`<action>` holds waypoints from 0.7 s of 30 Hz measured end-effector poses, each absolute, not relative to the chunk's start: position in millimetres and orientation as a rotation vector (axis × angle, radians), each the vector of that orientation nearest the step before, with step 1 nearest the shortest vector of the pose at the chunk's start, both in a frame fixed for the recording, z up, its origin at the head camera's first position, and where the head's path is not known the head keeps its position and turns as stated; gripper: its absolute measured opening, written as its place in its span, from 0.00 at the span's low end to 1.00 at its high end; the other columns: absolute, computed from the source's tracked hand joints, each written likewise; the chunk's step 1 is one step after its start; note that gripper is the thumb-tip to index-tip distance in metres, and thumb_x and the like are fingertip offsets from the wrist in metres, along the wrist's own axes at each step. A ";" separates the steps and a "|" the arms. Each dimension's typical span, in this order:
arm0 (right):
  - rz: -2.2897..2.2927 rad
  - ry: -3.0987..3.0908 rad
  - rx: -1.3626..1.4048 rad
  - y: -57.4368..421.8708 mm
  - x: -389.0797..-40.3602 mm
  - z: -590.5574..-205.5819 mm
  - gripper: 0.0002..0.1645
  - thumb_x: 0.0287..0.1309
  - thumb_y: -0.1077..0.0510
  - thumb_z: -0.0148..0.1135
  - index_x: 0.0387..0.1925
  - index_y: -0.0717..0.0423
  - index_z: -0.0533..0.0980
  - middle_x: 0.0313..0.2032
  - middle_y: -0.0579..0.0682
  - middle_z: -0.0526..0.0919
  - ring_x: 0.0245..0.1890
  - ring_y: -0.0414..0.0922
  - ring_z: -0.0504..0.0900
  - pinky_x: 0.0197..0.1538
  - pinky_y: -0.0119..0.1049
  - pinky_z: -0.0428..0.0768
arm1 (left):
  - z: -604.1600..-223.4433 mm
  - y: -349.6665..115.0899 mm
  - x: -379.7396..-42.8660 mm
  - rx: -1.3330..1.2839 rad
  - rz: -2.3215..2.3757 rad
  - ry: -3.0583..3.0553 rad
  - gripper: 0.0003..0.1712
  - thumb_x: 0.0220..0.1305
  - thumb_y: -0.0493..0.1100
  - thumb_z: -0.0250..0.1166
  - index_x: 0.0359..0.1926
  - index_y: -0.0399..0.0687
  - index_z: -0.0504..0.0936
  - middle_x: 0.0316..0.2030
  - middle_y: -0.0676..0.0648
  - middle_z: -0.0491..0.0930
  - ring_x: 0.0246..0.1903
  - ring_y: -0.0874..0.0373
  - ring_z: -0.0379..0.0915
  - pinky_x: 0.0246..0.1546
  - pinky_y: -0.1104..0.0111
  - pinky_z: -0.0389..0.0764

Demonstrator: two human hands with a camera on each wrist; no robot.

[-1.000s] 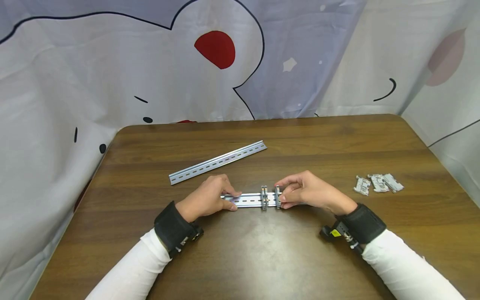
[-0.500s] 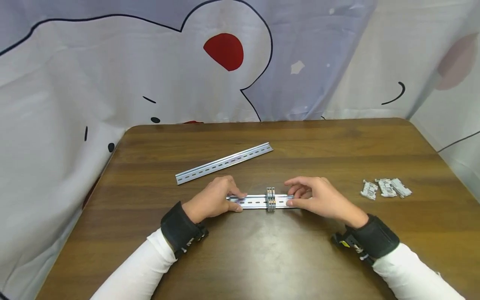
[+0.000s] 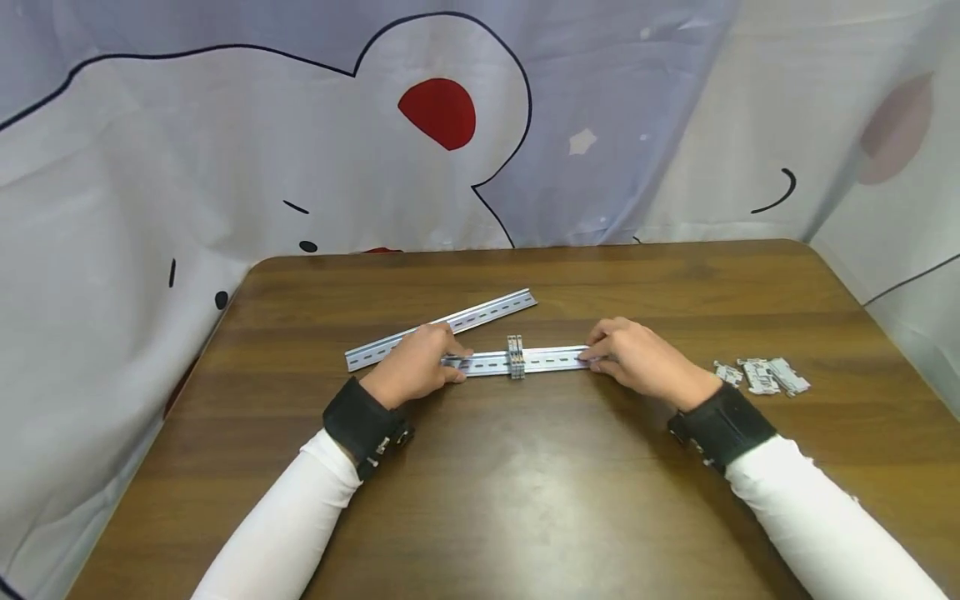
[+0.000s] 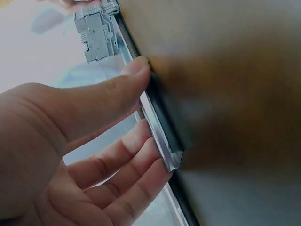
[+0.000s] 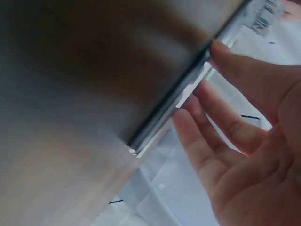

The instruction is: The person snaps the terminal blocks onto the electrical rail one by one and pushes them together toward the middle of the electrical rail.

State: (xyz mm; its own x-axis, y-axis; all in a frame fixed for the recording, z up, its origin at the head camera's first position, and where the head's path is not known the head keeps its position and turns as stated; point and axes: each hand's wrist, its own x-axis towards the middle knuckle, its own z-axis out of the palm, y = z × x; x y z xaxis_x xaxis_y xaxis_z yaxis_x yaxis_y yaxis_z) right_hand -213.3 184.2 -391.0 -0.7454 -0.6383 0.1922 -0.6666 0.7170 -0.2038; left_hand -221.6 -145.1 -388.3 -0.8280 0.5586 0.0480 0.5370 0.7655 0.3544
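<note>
A slotted metal DIN rail (image 3: 555,359) lies crosswise on the table in front of me. A tight group of grey terminal blocks (image 3: 516,357) stands upright across its middle. My left hand (image 3: 416,364) pinches the rail's left end, thumb on the near edge and fingers on the far edge. In the left wrist view, the rail's end (image 4: 173,160) shows by the fingertips, and the blocks (image 4: 98,35) beyond the thumb. Toward the other end, my right hand (image 3: 641,360) grips the rail the same way. Its thumb (image 5: 223,52) presses the near edge in the right wrist view.
Behind the held rail, a second, bare DIN rail (image 3: 487,313) lies at a slant, partly overlapped by my left hand. Several loose terminal blocks (image 3: 761,377) lie flat to the right, beyond my right wrist. A patterned curtain (image 3: 315,150) hangs past the table's back edge.
My right hand has slid a terminal block against the others, let go of it and taken the rail's right part. Rail and both hands have moved away from me, toward the second rail.
</note>
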 end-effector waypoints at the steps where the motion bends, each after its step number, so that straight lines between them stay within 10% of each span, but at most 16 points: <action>1: 0.387 -2.804 1.071 179.5 -223.8 -391.0 0.10 0.52 0.66 0.72 0.38 0.57 0.88 0.39 0.55 0.85 0.42 0.53 0.82 0.43 0.46 0.81 | -388.2 -146.9 -227.7 0.847 0.558 2.904 0.19 0.54 0.42 0.75 0.49 0.44 0.88 0.39 0.42 0.84 0.39 0.50 0.79 0.36 0.62 0.77; 21: 0.327 -3.036 0.952 87.5 -322.2 -378.5 0.20 0.60 0.61 0.63 0.54 0.60 0.81 0.50 0.60 0.85 0.53 0.55 0.80 0.56 0.49 0.76 | -386.2 -226.8 -273.2 0.329 0.667 3.032 0.25 0.62 0.40 0.68 0.60 0.38 0.79 0.57 0.31 0.74 0.60 0.35 0.66 0.61 0.45 0.68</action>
State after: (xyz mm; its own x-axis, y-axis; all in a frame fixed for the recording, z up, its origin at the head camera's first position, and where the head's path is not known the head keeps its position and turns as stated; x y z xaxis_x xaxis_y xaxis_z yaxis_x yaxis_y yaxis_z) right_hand -322.2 87.5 -378.5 -0.8212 -0.5706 0.0068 -0.5589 0.8019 -0.2109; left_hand -273.2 -226.8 -386.2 -0.9776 0.2088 0.0261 0.2004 0.8865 0.4171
